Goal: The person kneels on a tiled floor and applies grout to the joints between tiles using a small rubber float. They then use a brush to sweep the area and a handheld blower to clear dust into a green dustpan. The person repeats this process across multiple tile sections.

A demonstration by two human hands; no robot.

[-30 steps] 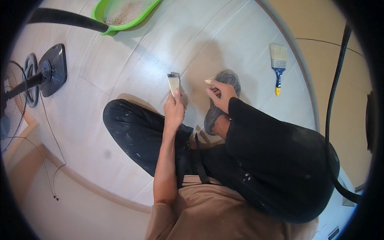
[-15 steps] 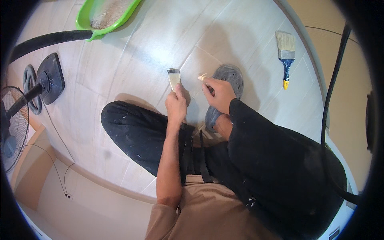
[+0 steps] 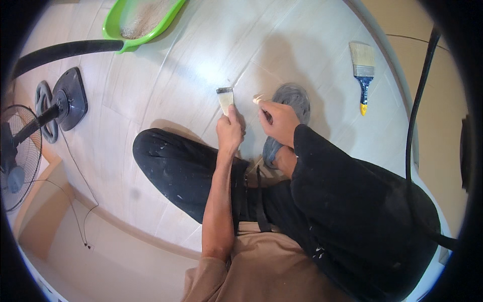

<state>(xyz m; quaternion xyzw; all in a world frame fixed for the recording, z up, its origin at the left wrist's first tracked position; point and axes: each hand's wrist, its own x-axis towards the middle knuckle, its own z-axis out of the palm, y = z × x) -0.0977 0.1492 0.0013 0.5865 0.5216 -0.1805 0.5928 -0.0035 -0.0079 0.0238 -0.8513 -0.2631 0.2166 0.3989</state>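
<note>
My left hand (image 3: 230, 130) is closed round a flat cream scraper (image 3: 226, 103) with a dark edge at its far end, held just above the tiled floor. To its right my right hand (image 3: 279, 121) is closed in a pinch. A small pale scrap (image 3: 257, 99) pokes out from its fingertips, too small to make out exactly. Beneath and beyond the right hand lies a grey shoe (image 3: 298, 95) on my foot, partly hidden by the hand. My two hands are apart from each other.
A wide brush (image 3: 363, 75) with a blue and yellow handle lies at the right. At the far left sit a green dustpan (image 3: 113, 22) holding debris, a black fan base (image 3: 73, 98) and a wire-caged fan (image 3: 22, 156). A black cable (image 3: 413, 126) hangs at the right.
The whole view has shifted slightly, so everything sits a little further right and lower. The left hand has tilted the scraper slightly; both hands keep their grips.
</note>
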